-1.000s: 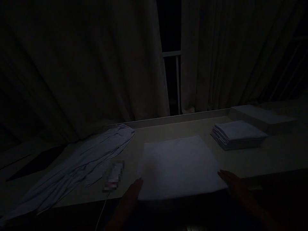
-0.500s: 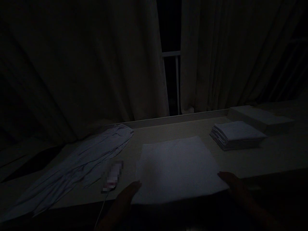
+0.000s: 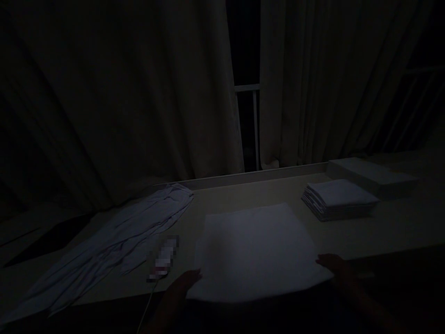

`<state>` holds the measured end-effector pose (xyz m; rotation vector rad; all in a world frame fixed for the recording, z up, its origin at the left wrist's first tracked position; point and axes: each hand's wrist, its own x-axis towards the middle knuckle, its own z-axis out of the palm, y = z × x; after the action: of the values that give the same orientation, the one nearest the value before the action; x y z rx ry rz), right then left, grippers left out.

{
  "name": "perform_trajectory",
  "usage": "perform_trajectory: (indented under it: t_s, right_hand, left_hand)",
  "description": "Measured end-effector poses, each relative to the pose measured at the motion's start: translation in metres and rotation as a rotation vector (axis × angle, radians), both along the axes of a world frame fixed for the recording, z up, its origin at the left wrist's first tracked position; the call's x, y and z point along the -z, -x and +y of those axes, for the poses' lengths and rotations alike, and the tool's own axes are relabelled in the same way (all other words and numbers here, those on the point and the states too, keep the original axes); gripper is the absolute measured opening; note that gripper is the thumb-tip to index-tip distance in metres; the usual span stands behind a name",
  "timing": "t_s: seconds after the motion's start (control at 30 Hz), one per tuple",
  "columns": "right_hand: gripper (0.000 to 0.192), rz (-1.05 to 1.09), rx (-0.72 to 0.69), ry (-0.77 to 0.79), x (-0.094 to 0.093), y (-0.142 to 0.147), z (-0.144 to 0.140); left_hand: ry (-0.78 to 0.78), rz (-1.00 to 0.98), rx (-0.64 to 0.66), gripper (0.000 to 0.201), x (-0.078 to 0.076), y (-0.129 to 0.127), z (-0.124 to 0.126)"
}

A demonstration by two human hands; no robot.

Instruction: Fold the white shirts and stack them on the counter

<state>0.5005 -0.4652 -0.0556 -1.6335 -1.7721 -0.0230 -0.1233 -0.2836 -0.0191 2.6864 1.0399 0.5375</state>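
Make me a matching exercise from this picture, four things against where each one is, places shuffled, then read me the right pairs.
1. Flat pale cloth
2. Folded stack
3. Rumpled fabric
4. Curtains

A. Along the left part of the tabletop
B. Hanging at the back, a dark gap between them
C. Between the left hand and the right hand
D. On the right, in front of a pale block

Pairs: 1-C, 2-D, 3-A, 4-B.
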Motion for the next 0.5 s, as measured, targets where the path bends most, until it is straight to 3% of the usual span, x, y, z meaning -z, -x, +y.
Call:
perform_trajectory:
  t_s: [0.13, 0.23, 0.33, 0.5]
  right_hand:
    - [0.035, 0.104, -0.024, -0.058, -0.017, -0.002, -0.002]
    - [0.04, 0.261, -0.026, -0.052, -0.055, -0.002, 0.003]
    - [0.043, 0.409, -0.017, 0.055, -0.111, -0.003, 0.012]
    - [0.037, 0.522, 0.07, 0.113, -0.207, -0.014, 0.033]
  left_hand:
    - [0.041, -0.182, -0.023, 0.051, -0.003, -0.003, -0.001]
    - [0.042, -0.264, -0.099, 0.056, -0.026, -0.013, 0.0]
    - [0.058, -0.263, -0.167, 0.05, -0.073, -0.026, 0.005]
    - [0.041, -0.285, -0.205, 0.04, -0.179, -0.045, 0.02]
